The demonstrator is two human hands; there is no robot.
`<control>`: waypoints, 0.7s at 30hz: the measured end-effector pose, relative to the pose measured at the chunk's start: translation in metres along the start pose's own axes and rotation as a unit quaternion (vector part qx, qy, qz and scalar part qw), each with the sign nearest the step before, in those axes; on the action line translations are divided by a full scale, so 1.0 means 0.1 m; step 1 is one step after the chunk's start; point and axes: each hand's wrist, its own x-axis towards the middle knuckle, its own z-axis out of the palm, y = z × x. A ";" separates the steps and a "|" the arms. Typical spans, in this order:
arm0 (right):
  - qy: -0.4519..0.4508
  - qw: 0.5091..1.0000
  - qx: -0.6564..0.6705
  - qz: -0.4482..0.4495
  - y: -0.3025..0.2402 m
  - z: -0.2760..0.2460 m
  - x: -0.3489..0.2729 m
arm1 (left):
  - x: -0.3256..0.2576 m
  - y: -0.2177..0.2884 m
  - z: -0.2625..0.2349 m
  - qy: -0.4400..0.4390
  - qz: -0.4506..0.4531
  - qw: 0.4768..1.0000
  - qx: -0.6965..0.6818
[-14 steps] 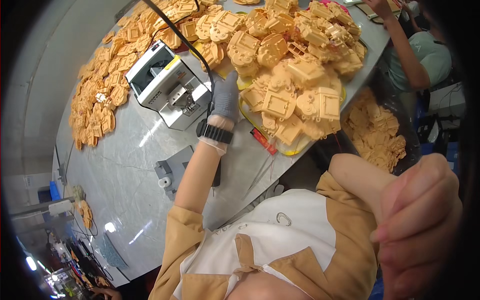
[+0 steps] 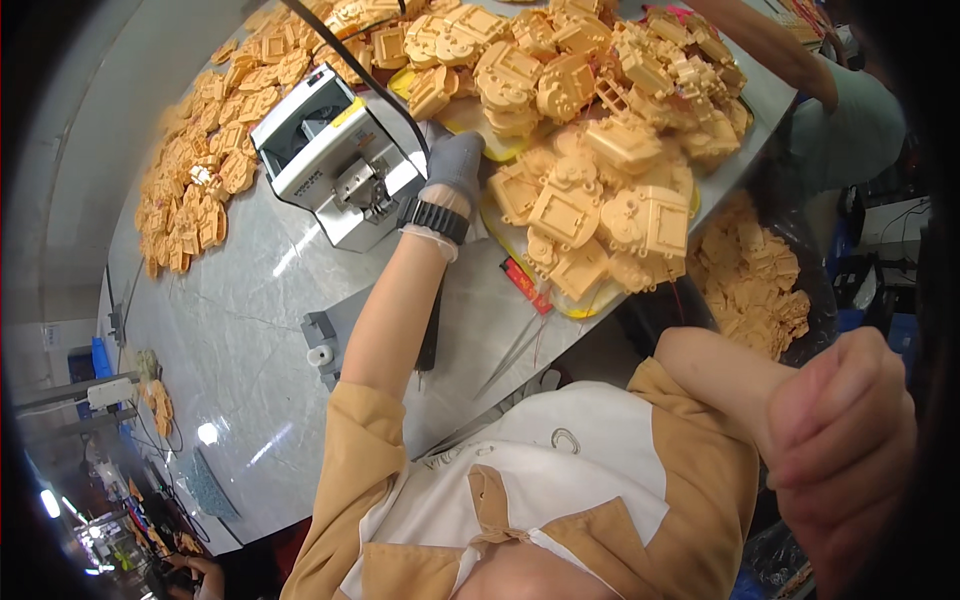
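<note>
Left hand beside screw feeder, grip unreadable; right hand clenched; a bump could topple casings right of feeder!

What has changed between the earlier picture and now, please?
The gloved left hand has moved slightly forward, away from the body; whether it holds anything is hidden. The co-worker's arm has shifted, its hand now out of view. The bare right hand stays curled; the white machine and the orange parts look unchanged.
</note>
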 end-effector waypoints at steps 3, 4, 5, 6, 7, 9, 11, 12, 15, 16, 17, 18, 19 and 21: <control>0.105 0.982 0.134 -0.079 0.15 0.15 0.04 | 0.52 -0.30 -0.05 -0.055 0.161 0.979 0.113; 0.123 0.977 0.160 -0.073 0.22 0.27 0.11 | 0.86 -0.50 -0.31 -0.033 0.269 0.941 0.203; 0.139 0.975 0.165 -0.059 0.28 0.31 0.12 | 0.89 -0.53 -0.33 -0.054 0.355 0.856 0.372; 0.131 0.974 0.169 -0.081 0.34 0.31 0.13 | 0.88 -0.50 -0.34 -0.044 0.453 0.735 0.503; 0.127 0.974 0.159 -0.095 0.44 0.26 0.08 | 0.38 -0.28 -0.12 -0.043 0.464 0.675 0.572; 0.123 0.972 0.182 -0.080 0.52 0.25 -0.01 | 0.36 -0.23 -0.15 -0.007 0.439 0.665 0.604; 0.136 0.971 0.190 -0.060 0.56 0.28 -0.08 | 0.38 -0.26 -0.15 0.006 0.407 0.623 0.668; 0.150 0.969 0.188 -0.051 0.57 0.29 -0.10 | 0.40 -0.28 -0.15 0.009 0.397 0.617 0.679; 0.173 0.968 0.176 -0.042 0.59 0.27 -0.17 | 0.46 -0.29 -0.14 0.012 0.380 0.633 0.674; 0.185 0.967 0.173 -0.039 0.60 0.27 -0.20 | 0.48 -0.29 -0.14 0.015 0.378 0.640 0.669; 0.197 0.965 0.169 -0.037 0.60 0.27 -0.22 | 0.49 -0.29 -0.14 0.018 0.375 0.647 0.664; 0.198 0.965 0.169 -0.036 0.60 0.25 -0.23 | 0.49 -0.29 -0.15 0.021 0.371 0.653 0.660; 0.201 0.965 0.166 -0.034 0.60 0.24 -0.24 | 0.50 -0.29 -0.16 0.021 0.367 0.659 0.656; 0.212 0.964 0.159 -0.028 0.60 0.22 -0.27 | 0.52 -0.30 -0.15 0.030 0.364 0.668 0.648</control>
